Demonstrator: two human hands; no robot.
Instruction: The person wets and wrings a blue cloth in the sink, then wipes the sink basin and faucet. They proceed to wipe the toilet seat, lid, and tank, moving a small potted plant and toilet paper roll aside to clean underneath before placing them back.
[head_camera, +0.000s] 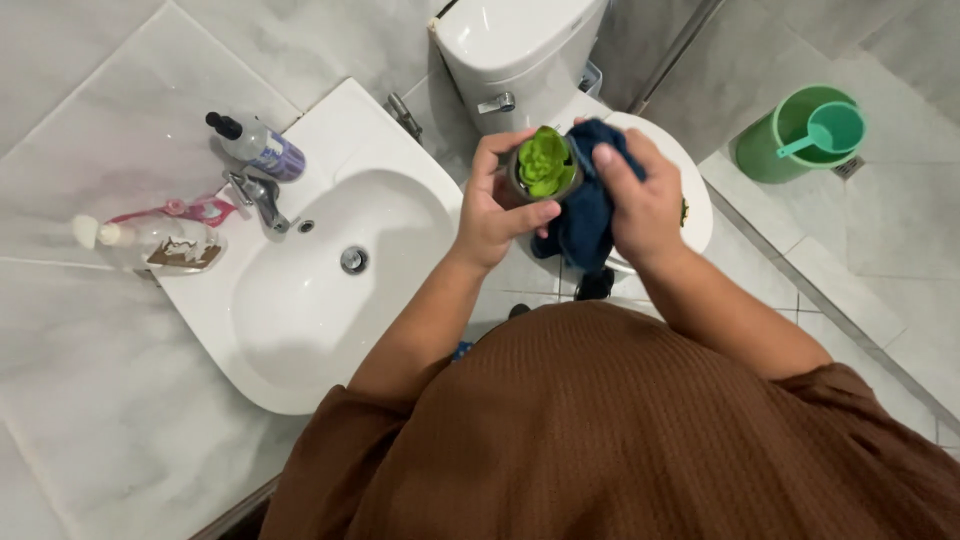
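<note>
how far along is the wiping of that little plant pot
Midway, it seems. In hand: the left hand grips the small grey pot of green succulent while the right hand presses a dark blue cloth against its side. Nothing shows which sides are already wiped. Left: the pot is not yet set down anywhere.

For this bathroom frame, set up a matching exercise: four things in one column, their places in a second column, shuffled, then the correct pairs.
Things:
1. small potted succulent
2. dark blue cloth
3. green bucket
4. clear pump bottle

Places:
A. on the floor beside the toilet, a scoop in it
B. in the left hand
C. on the sink rim behind the tap
D. in the right hand, against the pot

Pairs: 1-B, 2-D, 3-A, 4-C
</note>
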